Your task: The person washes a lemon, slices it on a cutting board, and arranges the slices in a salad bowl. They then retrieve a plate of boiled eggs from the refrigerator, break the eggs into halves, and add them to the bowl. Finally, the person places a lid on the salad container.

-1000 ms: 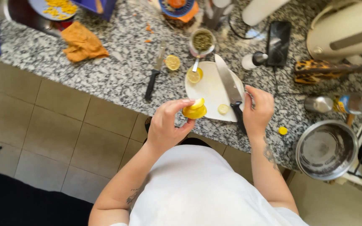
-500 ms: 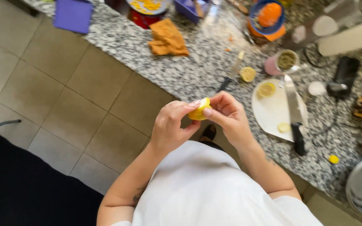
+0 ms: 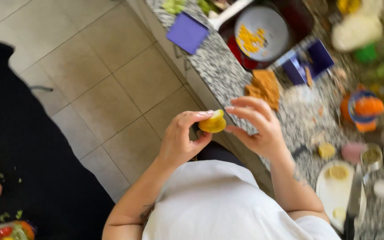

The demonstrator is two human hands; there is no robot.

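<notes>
A yellow lemon piece [image 3: 213, 122] is pinched between the thumb and fingers of my left hand [image 3: 183, 138], held in the air above the tiled floor beside the counter edge. My right hand [image 3: 258, 127] is next to it with fingers spread, its fingertips at or just short of the lemon's right side. Both hands are in front of my white shirt. Behind them runs the speckled granite counter [image 3: 221, 71].
On the counter lie a white cutting board [image 3: 332, 195] with a lemon slice [image 3: 338, 172] and a knife [image 3: 353, 202], an orange cloth [image 3: 263, 85], a purple square [image 3: 186, 33], a pan [image 3: 260, 32] with yellow bits, and an orange-lidded jar [image 3: 364, 109]. A dark surface [image 3: 32, 169] lies at left.
My view has swung left, away from the cutting board. I lifted the lemon piece off the board and brought it in front of me; my right hand came up beside it.
</notes>
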